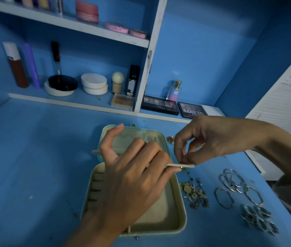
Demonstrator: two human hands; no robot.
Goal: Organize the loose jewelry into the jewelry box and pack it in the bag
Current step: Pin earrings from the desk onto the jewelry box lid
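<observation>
Closest to the camera, the left hand (132, 184) reaches over the open jewelry box (180, 207), fingers curled round a thin cream strip (180, 165) and thumb lifted clear. Beneath it all spreads the blue worktop (34, 157), with a shelf (69, 104) of cosmetics along the back. The jewelry box lies near the middle, lid (141, 138) folded back and its cream base partly hidden by the left hand. From the right comes the right hand (209, 139), thumb and forefinger pinching the strip's free end, so both hands meet on it just above the box's right rim. Loose jewelry lies on the worktop right of the box: silver bangles (229, 182) overlapping, round silver pieces (259, 218) nearer the edge, and a heap of small charms (194, 193) just beside the box. Something tiny glints under the strip's end, too small to tell what.
</observation>
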